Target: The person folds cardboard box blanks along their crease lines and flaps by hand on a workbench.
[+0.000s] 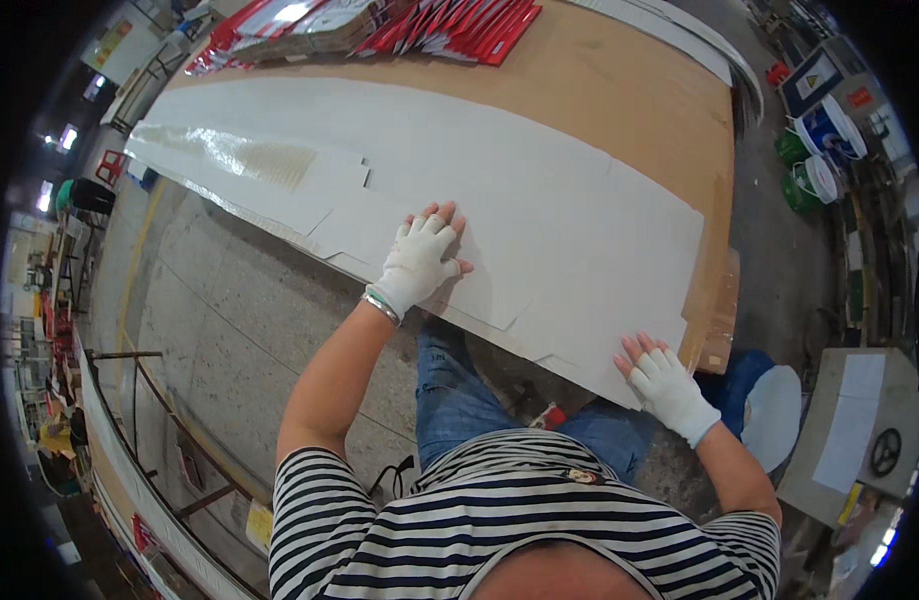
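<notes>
A large white cardboard sheet (pixel 569 220) lies flat across the table in front of me, with cut slits and notches along its near edge. My left hand (pixel 419 258), in a white fingerless glove, rests on the sheet near that edge, its fingers stretched out. At the sheet's near right corner, my right hand (pixel 664 385) lies on the surface in a matching glove, fingers extended. Neither hand grips anything. A clear, shiny strip of tape or film (pixel 239 155) covers part of the sheet's left end.
Brown cardboard (pixel 639 95) covers the table beneath the sheet. Stacked red and white printed packages (pixel 449 30) lie at the far edge. On the right stand buckets (pixel 809 185) and a grey machine box with a black handwheel (pixel 885 452). A metal-framed rack (pixel 179 440) is at lower left.
</notes>
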`<state>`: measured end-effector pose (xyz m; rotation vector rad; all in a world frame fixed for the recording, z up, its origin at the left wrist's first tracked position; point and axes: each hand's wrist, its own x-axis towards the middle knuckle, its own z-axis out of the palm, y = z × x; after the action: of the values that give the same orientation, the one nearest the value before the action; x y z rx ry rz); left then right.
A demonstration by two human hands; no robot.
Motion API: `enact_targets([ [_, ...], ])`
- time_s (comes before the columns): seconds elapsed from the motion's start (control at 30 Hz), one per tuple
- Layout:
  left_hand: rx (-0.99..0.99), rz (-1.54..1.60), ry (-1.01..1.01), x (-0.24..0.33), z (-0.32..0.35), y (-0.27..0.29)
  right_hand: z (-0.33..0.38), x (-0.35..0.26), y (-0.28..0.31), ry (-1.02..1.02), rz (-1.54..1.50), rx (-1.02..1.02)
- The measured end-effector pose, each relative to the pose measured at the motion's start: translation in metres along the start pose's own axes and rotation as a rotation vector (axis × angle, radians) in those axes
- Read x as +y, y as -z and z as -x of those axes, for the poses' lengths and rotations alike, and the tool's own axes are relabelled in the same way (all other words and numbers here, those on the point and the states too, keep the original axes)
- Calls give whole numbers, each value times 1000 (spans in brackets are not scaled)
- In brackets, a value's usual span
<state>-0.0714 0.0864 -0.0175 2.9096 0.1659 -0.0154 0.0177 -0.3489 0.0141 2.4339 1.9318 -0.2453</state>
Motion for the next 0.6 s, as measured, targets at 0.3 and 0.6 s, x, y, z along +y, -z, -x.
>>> enact_targets([
  [0.3, -228, 99, -307, 56, 17, 42, 30, 5, 39, -310, -438, 381],
  [0.6, -5, 309, -316, 51, -8, -4, 54, -6, -12, -415, -250, 610],
])
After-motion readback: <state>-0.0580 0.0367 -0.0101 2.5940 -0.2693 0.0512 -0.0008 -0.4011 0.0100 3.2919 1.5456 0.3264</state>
